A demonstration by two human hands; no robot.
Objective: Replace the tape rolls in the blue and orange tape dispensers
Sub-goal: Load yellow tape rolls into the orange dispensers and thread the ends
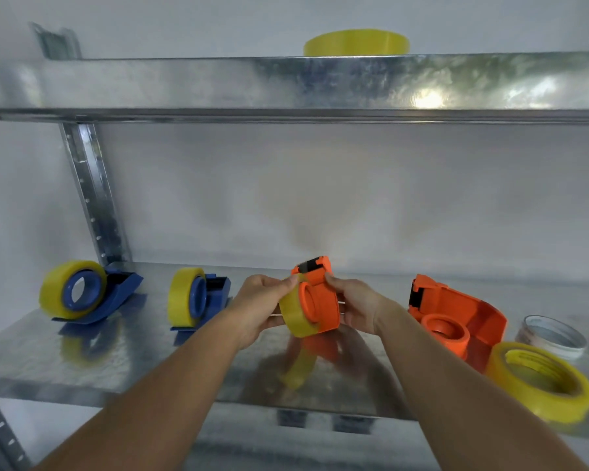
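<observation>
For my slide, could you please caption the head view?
Both hands fit yellow tape onto an orange dispenser.

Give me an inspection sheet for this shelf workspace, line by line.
Surface: galvanised metal shelf, reflective.
Job's things: two blue dispensers, each with yellow tape on; held orange dispenser with a yellow roll on its hub; second orange dispenser empty; spare yellow roll beside it.
Clutter: spent core; yellow roll on upper shelf.
Grippers: left hand and right hand hold the orange dispenser.
Cables: nothing seen.
Surroundings: white wall.
</observation>
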